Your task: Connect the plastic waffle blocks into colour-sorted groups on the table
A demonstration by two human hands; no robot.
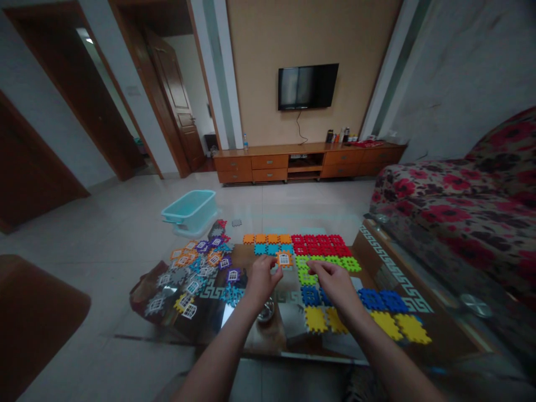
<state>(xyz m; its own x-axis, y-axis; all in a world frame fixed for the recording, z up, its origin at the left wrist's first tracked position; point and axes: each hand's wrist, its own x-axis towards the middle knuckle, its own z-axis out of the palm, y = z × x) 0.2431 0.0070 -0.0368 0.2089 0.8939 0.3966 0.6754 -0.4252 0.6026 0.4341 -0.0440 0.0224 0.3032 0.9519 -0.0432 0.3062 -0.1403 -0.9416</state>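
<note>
Head view: two bare forearms reach from the near edge over a glass-topped table [379,259] spread with plastic tiles.
Left hand [260,279]: fingers curled, tips against the orange window tile [285,258] near the middle of the table. I cannot tell whether the grip is closed on it.
Right hand [335,283]: just beside the left, fingers bent down onto the green tiles [322,262]. I cannot tell whether its grip is clenched or released.
Joined tiles: an orange row [266,238] and a red block [320,244] lie along the far edge, touching the green tiles. Blue tiles [383,300] and yellow tiles [402,326] run toward the near right corner.
Loose pile [196,268]: purple, orange and grey window pieces heaped by the left edge.
Floor: a teal basin [190,209] sits beyond the far left corner.
</note>
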